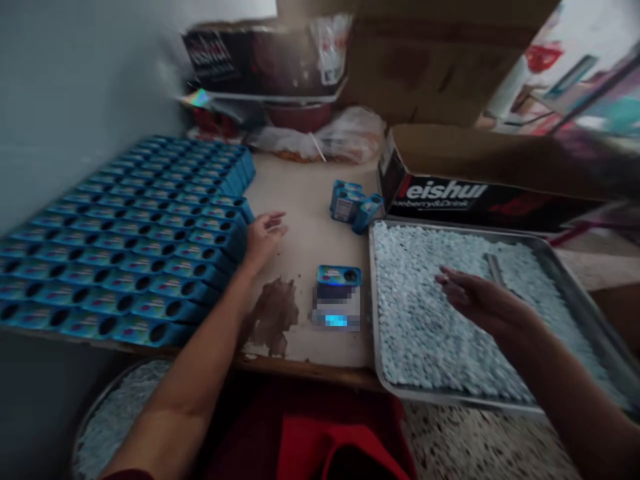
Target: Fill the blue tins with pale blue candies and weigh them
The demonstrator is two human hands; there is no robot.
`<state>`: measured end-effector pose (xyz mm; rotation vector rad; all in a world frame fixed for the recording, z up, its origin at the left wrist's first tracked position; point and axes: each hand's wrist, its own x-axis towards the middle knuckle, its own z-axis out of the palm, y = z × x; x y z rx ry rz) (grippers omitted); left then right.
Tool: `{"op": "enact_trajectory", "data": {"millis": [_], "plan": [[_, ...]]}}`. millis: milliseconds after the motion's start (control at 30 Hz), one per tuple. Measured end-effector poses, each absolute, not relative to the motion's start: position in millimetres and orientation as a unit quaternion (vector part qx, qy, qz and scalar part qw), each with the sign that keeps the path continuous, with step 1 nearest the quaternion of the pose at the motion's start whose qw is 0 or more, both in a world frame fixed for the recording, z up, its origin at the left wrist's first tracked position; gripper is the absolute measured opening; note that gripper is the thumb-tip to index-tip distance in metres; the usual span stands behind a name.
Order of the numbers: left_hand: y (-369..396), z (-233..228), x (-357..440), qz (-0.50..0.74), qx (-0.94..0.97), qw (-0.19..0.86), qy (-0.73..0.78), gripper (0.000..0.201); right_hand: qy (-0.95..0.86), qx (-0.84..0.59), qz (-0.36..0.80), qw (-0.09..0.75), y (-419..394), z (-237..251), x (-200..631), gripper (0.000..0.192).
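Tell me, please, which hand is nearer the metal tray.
Right. The right hand is over the metal tray; the left hand is off to its left, beside the blue boxes.

Packing workshop, blue packs (133, 241), pellet tray (450, 395)

Dim, bluish; brightest top R, prob. daylight. Edges smeared, bkgd blurry, R hand (470, 297) softish. Pixelated display (336, 321) glows cyan. Deep shadow under worktop (305, 247).
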<state>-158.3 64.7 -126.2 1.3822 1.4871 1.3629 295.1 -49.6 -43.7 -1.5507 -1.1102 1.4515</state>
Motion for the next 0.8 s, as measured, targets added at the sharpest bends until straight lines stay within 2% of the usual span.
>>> {"op": "enact_trajectory", "data": {"millis": [133,233,333,400,633,800], "plan": [[52.6,-115.7,-149.2,0.532,0.549,0.326,0.557,0.041,-0.252,-0.592,0.666,0.378,-59.9,-44.0,284.0,0.022],[35.4,-112.4,-149.1,0.535,0.538,0.310,0.572,0.035,-0.249,-0.586,0.679,0.365,-68.3,-45.5,276.4,0.019],[22.0,-108.5,-149.3,0.560,0.515,0.292,0.579,0.035,-0.284,-0.585,0.662,0.373,-71.6,-48.8,272.2,0.029],[14.7,-102.1,-147.5,0.569,0.514,0.310,0.562,0.038,-0.308,-0.577,0.656,0.376,-70.8,-50.8,268.8,0.034],[-21.4,-71.1,-131.7,0.478,0.590,0.429,0.489,0.052,-0.381,-0.557,0.660,0.331,-58.4,-47.7,241.3,0.029],[-44.0,-84.6,-112.0,0.398,0.630,0.455,0.487,0.077,-0.411,-0.534,0.661,0.330,-46.2,-42.3,224.8,0.027]]}}
